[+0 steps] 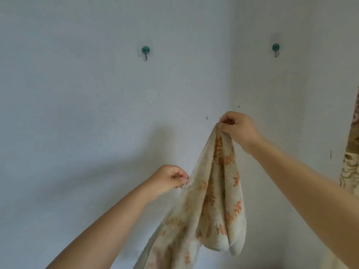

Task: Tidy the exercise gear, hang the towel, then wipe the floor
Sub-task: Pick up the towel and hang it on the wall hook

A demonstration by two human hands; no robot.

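Observation:
A cream towel [209, 206] with an orange pattern hangs in folds in front of a pale wall. My right hand [238, 131] pinches its bunched top edge and holds it up. Lower and to the left, my left hand [169, 180] pinches the towel's left edge. Two green wall hooks are fixed above: one hook [145, 51] up and left of the towel, the other hook [275, 49] up and right, on the adjoining wall. Both hooks are bare.
The two walls meet in a corner [231, 74] just behind the towel. A patterned curtain [351, 156] hangs at the right edge of the view.

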